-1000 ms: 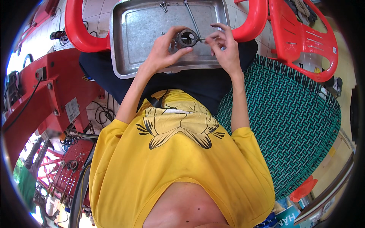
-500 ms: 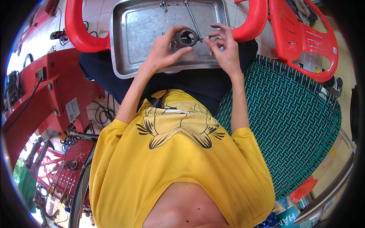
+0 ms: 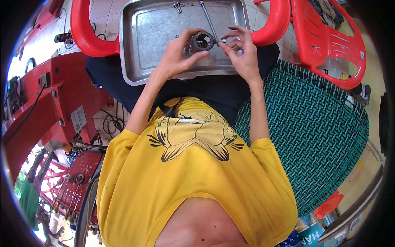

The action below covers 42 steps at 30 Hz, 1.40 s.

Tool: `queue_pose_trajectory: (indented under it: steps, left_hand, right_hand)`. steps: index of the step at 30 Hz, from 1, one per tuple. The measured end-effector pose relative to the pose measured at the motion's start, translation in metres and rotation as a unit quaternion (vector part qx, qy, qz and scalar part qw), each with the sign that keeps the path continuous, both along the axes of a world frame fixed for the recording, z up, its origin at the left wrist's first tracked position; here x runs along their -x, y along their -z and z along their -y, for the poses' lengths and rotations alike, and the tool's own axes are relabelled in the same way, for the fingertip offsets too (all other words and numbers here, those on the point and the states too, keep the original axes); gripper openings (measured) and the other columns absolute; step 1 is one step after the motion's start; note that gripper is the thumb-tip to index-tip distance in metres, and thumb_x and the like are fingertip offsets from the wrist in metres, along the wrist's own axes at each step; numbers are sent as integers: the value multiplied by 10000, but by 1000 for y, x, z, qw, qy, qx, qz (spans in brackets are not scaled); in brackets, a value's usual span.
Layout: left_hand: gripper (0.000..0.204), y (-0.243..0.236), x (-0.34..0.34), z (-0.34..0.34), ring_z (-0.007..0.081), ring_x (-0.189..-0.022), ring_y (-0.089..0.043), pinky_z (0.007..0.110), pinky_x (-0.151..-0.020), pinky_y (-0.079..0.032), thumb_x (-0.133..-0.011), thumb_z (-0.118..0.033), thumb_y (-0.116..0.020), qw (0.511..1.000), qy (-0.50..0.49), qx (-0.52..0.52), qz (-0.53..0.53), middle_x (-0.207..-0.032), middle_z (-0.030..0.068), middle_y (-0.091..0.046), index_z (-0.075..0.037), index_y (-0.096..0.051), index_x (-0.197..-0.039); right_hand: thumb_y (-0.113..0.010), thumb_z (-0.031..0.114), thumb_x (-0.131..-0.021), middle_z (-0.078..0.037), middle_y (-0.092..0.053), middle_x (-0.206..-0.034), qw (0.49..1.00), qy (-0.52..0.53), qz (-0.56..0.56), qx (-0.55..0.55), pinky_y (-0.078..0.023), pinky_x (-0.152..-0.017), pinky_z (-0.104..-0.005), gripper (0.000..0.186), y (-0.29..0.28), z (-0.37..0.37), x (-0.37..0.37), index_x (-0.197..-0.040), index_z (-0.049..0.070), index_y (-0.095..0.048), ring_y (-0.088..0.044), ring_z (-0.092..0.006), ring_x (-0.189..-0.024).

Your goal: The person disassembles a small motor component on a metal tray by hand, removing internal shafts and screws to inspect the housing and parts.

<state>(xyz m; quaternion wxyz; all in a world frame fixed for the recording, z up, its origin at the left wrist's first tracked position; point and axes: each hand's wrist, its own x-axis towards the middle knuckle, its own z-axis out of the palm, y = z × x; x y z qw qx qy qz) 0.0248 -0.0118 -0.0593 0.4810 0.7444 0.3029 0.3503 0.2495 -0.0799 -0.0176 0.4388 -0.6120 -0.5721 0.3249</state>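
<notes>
My left hand (image 3: 180, 51) curls its fingers and thumb around a dark, ring-shaped metal part (image 3: 211, 44), its round opening turned upward. On the part's right side a small silver bolt (image 3: 222, 40) sticks out sideways. The thumb and fingers of my right hand (image 3: 243, 55) close on that bolt, with the other fingers bent above it. Both hands are over a shallow metal tray (image 3: 152, 49). Inside the tray a long metal rod with a rounded end (image 3: 208, 18) lies beyond the ring part.
Several small bolts and nuts (image 3: 177, 7) lie at the tray's far side. Red plastic chair arms flank the tray, and another red chair (image 3: 329, 41) stands at right. A green woven seat (image 3: 304, 136) lies beside me. Red machinery (image 3: 53, 94) fills the left.
My right thumb and fingers have shifted slightly around the bolt, and its silver head now shows more clearly. My left hand and the ring part stay put.
</notes>
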Motion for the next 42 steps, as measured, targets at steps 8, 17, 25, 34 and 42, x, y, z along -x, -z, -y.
queue_pose_trajectory:
  steps: [8,17,25,34,42]
  left_hand:
    - [605,2,0,-1,263,-875,-728,331,-703,-539,-891,-299,-847,1000,-4,-12,6,-1152,153,-753,-59,-574,-1374]
    - [608,-2,1,1,258,-843,-718,330,-695,-533,-889,-297,-848,1000,-2,4,-7,-1134,154,-756,-62,-571,-1377]
    - [623,-4,3,1,247,-1110,-718,347,-844,-557,-899,-279,-826,999,8,25,-40,-1230,139,-739,-59,-548,-1412]
    - [614,-3,3,0,209,-1043,-710,318,-759,-542,-897,-271,-830,999,11,24,-36,-1208,119,-745,-62,-555,-1405]
    - [615,3,3,-1,203,-1014,-709,313,-725,-537,-896,-275,-832,1000,10,8,-22,-1195,108,-746,-68,-556,-1405]
  right_hand:
    - [-762,145,-983,-79,-746,-1015,1000,-5,20,-4,-492,-579,-257,485,-4,0,-1,-1380,28,-509,-681,-103,-660]
    - [-765,152,-979,-123,-751,-1089,998,-11,-37,39,-501,-588,-256,494,-8,1,0,-1383,30,-508,-680,-113,-620]
    - [-754,97,-980,-75,-743,-982,998,-9,-24,49,-470,-573,-237,478,-8,1,-1,-1383,19,-508,-614,-82,-613]
    - [-722,152,-1017,-83,-750,-1002,997,-9,-45,59,-478,-565,-243,434,-4,-2,-1,-1377,28,-513,-639,-99,-620]
    - [-760,160,-985,-91,-758,-1025,999,-18,-11,28,-490,-561,-260,466,-3,-1,1,-1368,47,-519,-668,-110,-626]
